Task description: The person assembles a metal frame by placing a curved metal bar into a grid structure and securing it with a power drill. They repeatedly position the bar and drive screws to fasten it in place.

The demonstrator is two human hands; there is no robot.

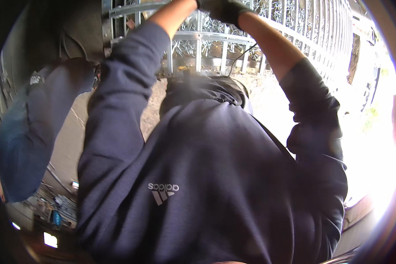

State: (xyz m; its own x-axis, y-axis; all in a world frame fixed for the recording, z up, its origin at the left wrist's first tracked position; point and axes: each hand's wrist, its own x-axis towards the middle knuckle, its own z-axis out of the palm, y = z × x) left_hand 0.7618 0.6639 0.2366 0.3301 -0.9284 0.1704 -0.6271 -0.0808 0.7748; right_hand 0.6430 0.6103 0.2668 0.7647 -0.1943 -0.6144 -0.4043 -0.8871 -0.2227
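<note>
Both my arms reach forward to the upper edge of the picture, where my hands come together in dark gloves. My left hand (208,4) is mostly cut off by the edge. Beside it, apparently overlapping it, is my right hand (231,12). The fingers of both are hidden, so whether they hold anything does not show. Just below and behind the gloves stands a silvery metal frame (199,37) of upright bars and cross rails. Through its bars a mass of shiny metal pieces (185,47) is visible. A thin black cable (241,56) hangs against the frame.
At the left, close to my left arm, is another person in blue clothing (26,136). Metal bars continue along the right (321,31). Rough ground (262,88) lies below the frame. Assorted items (57,204) clutter the lower left. Strong glare washes out the right side.
</note>
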